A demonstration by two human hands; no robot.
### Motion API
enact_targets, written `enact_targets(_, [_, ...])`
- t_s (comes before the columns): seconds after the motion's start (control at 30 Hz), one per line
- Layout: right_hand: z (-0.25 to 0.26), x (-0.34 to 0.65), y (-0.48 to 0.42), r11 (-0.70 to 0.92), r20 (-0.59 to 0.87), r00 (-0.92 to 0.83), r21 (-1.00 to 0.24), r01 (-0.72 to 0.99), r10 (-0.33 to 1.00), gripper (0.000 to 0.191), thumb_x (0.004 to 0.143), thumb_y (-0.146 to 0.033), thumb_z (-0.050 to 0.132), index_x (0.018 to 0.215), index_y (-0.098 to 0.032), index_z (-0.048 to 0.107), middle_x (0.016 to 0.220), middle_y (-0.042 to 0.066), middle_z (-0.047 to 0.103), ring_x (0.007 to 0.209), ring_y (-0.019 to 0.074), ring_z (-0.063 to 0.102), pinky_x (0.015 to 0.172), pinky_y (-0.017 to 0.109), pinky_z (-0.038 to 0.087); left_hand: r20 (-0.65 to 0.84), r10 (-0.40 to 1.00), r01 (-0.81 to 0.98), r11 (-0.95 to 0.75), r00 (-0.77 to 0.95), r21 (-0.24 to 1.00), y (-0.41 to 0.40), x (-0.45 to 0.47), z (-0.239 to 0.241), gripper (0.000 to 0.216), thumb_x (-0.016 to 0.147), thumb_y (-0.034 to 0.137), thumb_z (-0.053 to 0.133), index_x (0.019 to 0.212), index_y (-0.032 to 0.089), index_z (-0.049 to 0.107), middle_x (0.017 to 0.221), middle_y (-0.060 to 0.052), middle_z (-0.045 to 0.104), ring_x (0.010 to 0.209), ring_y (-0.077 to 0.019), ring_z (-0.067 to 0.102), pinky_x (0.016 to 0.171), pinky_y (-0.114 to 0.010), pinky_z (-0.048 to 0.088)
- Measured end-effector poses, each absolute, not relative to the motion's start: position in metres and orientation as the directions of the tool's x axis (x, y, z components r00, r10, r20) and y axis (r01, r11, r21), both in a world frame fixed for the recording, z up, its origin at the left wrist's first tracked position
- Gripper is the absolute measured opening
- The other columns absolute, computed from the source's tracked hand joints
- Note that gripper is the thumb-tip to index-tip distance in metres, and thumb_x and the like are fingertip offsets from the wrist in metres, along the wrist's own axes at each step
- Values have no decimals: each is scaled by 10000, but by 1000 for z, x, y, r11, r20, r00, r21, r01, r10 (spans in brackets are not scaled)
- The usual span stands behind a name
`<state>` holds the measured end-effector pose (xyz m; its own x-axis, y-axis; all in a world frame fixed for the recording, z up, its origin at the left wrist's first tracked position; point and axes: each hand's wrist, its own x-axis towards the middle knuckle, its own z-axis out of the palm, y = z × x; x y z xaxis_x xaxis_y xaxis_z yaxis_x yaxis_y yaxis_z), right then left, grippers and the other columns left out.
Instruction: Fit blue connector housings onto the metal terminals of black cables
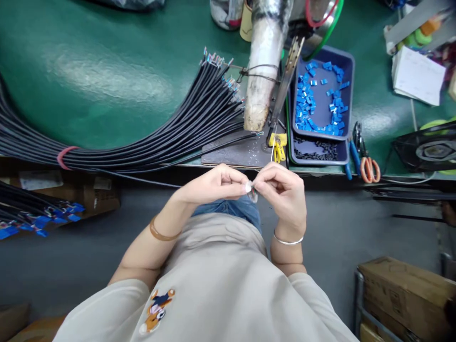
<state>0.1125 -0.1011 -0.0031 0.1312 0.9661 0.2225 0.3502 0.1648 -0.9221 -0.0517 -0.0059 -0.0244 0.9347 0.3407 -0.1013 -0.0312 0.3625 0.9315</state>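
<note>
The left hand (226, 183) is pinching with thumb and forefinger, and the right hand (283, 190) is meeting it, its fingertips also pressing together on the same cable end (253, 193). So each grip is clamping on this small piece; which fingers are holding which part of it, I cannot tell. The cable end is lying between the two hands, just outside the near edge of the counter (107, 88), and a little colour of thin wires (253, 189) is showing there. A single black cable (142, 179) is running toward the left hand from below the large cable bundle (160, 137).

In my judgement, the fingers are now preparing the thin wires, perhaps separating or straightening them. The next move is probably calling for a steady left grip, while the right fingertips are working gently, without bending any wire too hard. Blue connectors (303, 102) are lying in the upper tray (351, 90), and neither hand is touching them.
</note>
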Motion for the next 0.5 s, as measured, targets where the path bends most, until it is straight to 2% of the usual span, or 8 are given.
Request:
enact_targets(0.07, [5, 120, -109, 250, 324, 197, -911, 327, 925, 154, 834, -288, 681, 700, -216, 653, 651, -18, 579, 611, 104, 537, 533, 246, 395, -24, 152, -14, 241, 988, 970, 9, -51, -13, 173, 808, 325, 690, 801, 176, 778, 575, -48, 611, 486, -103, 483, 475, -231, 381])
enact_targets(0.13, [14, 135, -116, 291, 435, 372, -877, 383, 820, 210, 847, -337, 658, 669, -230, 624, 586, -29, 540, 567, 117, 528, 518, 256, 400, 37, -65, -28, 135, 997, 990, 20, -48, 5, 150, 811, 282, 673, 846, 209, 800, 616, -81, 664, 507, -146, 552, 488, -262, 435])
enact_targets(0.17, [18, 145, -118, 273, 481, 459, -851, 448, 747, 218, 854, -360, 644, 676, -236, 624, 565, -33, 527, 542, 121, 516, 507, 259, 393, 62, -168, -48, 84, 984, 995, 22, -46, 14, 138, 807, 237, 669, 840, 227, 802, 610, -80, 671, 504, -158, 568, 486, -266, 447])
enact_targets(0.23, [21, 169, -117, 47, 483, 548, -778, 627, 683, 210, 894, -364, 589, 756, -232, 675, 611, -15, 584, 553, 124, 536, 530, 269, 391, 102, -273, -128, -77, 957, 989, 17, -42, 32, 157, 787, 157, 672, 779, 261, 789, 618, -63, 680, 520, -161, 602, 501, -250, 464])
enact_targets(0.3, [17, 192, -109, -147, 474, 515, -618, 772, 714, 234, 910, -365, 565, 819, -208, 712, 697, 12, 653, 604, 128, 567, 588, 278, 414, 126, -109, -159, -405, 986, 900, 1, -42, 41, 205, 752, 73, 662, 703, 253, 747, 613, -38, 667, 519, -142, 594, 521, -234, 454])
enact_targets(0.37, [9, 211, -99, -204, 453, 424, -457, 866, 784, 236, 902, -351, 575, 803, -194, 722, 735, 20, 669, 660, 133, 576, 650, 286, 421, 163, 163, 23, -774, 973, 633, -19, -43, 38, 282, 748, -17, 548, 755, 203, 723, 682, -47, 674, 534, -142, 575, 506, -256, 400])
enact_targets(0.43, [-1, 222, -88, -184, 430, 360, -398, 899, 828, 176, 881, -311, 602, 839, -201, 733, 770, 17, 683, 705, 135, 589, 685, 285, 424, 233, 258, 159, -915, 938, 371, -39, -43, 24, 356, 733, -64, 465, 871, 149, 715, 706, -50, 664, 528, -147, 564, 468, -274, 334])
enact_targets(0.5, [-9, 227, -79, -169, 410, 330, -381, 909, 850, 137, 861, -267, 618, 890, -213, 740, 816, 17, 698, 743, 139, 606, 717, 288, 434, 430, 334, 201, -924, 839, 326, -54, -41, 6, 333, 798, -18, 465, 1001, 116, 692, 696, -35, 665, 497, -125, 550, 444, -266, 316])
